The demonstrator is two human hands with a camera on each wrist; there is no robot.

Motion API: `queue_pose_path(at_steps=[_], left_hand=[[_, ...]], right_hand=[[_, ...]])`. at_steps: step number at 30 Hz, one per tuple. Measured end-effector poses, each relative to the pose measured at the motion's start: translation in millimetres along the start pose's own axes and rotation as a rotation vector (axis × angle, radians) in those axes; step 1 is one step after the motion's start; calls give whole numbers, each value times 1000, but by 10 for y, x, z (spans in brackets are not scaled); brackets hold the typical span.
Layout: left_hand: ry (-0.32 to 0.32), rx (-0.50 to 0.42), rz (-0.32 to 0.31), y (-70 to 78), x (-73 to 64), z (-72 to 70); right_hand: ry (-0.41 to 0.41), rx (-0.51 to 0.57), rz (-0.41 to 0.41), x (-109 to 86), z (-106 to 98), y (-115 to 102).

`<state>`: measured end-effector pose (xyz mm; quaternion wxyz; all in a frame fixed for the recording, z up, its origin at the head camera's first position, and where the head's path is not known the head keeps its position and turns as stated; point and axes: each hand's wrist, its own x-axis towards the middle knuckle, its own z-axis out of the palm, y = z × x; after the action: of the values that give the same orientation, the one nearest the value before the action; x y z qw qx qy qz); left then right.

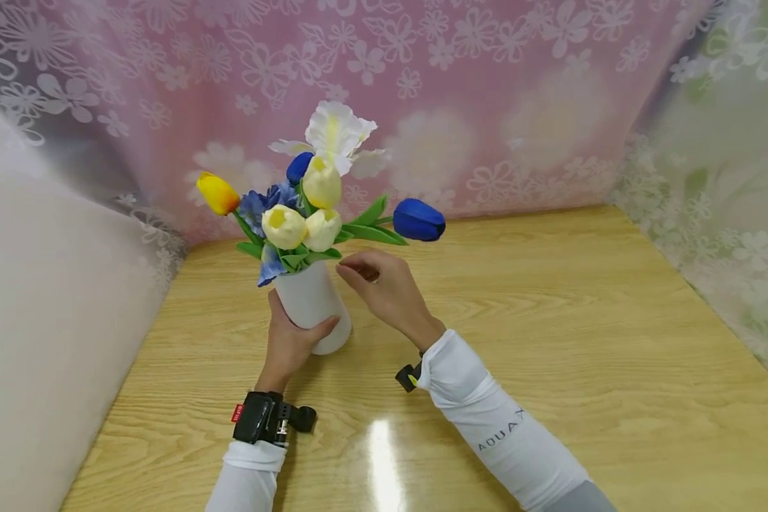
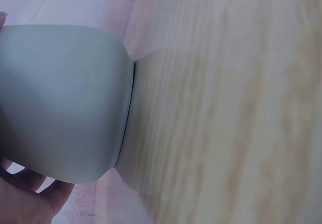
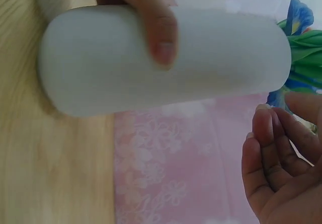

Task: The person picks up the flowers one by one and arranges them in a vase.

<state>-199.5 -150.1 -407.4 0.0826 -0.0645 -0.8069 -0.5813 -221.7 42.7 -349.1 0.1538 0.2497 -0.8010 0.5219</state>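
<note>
A white vase (image 1: pixel 313 306) stands on the wooden table, gripped round its lower part by my left hand (image 1: pixel 291 341). In the right wrist view the left thumb (image 3: pixel 163 38) lies across the vase wall. Artificial flowers fill the vase: cream tulips (image 1: pixel 284 227), a yellow-orange tulip (image 1: pixel 217 193), a large white flower (image 1: pixel 334 131) and blue irises (image 1: pixel 252 210). One blue tulip (image 1: pixel 419 220) leans far out to the right. Just right of the rim is my right hand (image 1: pixel 390 288), its fingers loosely bent with nothing between them. The stems inside the vase are hidden.
A light wood table (image 1: pixel 550 341) spreads beneath the vase. Pink floral cloth (image 1: pixel 473 107) hangs behind it, with a pale floral curtain (image 1: pixel 729 213) at the right and a white surface (image 1: pixel 51 284) at the left.
</note>
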Motion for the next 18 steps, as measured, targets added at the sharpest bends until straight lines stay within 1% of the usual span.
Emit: queue_pose_path(at_steps=[2, 5, 6, 8, 12, 13, 15, 18], left_hand=[[16, 14, 2, 13, -9, 10], [38, 30, -14, 9, -12, 34], [51, 37, -12, -49, 2, 46], [64, 37, -23, -48, 1, 70], [83, 19, -31, -230, 58, 116], [82, 12, -43, -227, 57, 121], [87, 2, -46, -335, 83, 122], [86, -1, -46, -349, 71, 115]], right_hand=[[1, -6, 31, -59, -26, 47], [-8, -13, 105, -141, -78, 109], [-10, -11, 125, -166, -98, 134], [-21, -15, 165, -209, -141, 191], [-39, -39, 224, -296, -249, 307], [-47, -48, 245, -320, -280, 336], [-60, -66, 286, -368, -350, 391], [-74, -101, 348, -437, -470, 494]])
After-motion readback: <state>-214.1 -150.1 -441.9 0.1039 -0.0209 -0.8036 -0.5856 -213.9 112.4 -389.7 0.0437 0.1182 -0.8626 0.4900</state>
